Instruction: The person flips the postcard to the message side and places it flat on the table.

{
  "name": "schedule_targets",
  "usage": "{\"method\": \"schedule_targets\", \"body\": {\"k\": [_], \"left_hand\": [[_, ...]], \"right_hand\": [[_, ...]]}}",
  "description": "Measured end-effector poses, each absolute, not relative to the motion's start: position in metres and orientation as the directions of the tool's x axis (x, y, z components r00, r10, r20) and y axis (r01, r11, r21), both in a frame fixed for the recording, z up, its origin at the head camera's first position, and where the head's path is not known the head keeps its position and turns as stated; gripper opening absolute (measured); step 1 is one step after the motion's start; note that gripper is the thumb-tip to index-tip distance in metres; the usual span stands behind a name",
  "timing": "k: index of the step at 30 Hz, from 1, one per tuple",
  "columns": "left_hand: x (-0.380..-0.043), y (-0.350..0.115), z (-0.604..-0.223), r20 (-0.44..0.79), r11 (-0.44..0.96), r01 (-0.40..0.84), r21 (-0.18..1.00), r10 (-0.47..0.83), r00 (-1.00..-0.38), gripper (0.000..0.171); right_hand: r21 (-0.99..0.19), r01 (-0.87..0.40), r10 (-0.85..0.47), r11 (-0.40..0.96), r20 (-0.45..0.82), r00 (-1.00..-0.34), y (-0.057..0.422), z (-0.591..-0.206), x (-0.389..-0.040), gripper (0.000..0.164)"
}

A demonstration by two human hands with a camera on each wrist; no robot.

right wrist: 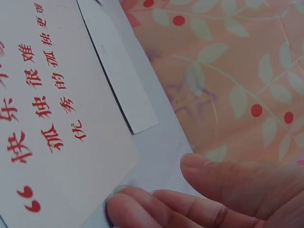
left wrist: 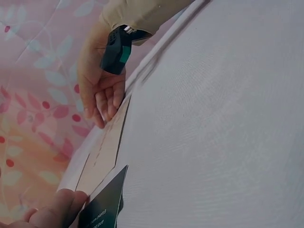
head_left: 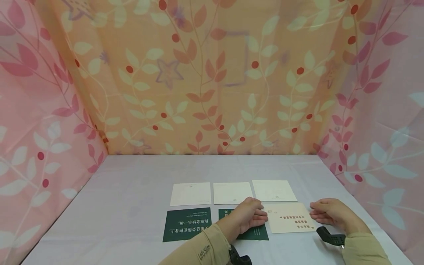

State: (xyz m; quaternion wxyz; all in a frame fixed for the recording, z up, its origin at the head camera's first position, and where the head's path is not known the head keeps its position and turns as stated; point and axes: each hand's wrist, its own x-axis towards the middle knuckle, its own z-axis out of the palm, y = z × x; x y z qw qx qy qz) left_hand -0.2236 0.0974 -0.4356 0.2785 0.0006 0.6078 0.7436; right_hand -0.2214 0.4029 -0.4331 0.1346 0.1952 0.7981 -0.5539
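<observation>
Green, the first card (head_left: 188,225) lies flat; the left hand (head_left: 243,218) partly hides the second card (head_left: 258,234). Its relaxed fingers meet the cream card (head_left: 290,218): squaring that up seems the step, calling for light, even nudges. The right hand (head_left: 334,214), fingers loose and empty, is by the opposite edge, contact unclear.

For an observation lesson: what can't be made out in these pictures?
Head: part of the right green card, hidden by the left hand and sleeve.
Head: marks on the white cards, too small to read.
Right wrist: part of the cream card, cut off by the left edge.
Left wrist: part of the left hand, cut off by the corner.
</observation>
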Motion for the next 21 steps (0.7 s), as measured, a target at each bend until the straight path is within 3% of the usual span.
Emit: {"method": "schedule_targets", "body": {"k": [9,21], "left_hand": [[-0.2241,0.0975,-0.4385,-0.322,-0.212,-0.438,0.874,0.423,-0.847,0.038],[-0.2261,0.0946,-0.4387,-0.295,-0.242,-0.427,0.871,0.439,-0.849,0.038]], "right_hand": [[-0.837,0.460,0.163,0.297,-0.431,-0.888,0.4052,-0.4358,-0.2220,0.035],[-0.832,0.467,0.169,0.301,-0.435,-0.884,0.4047,-0.4342,-0.2212,0.036]]}}
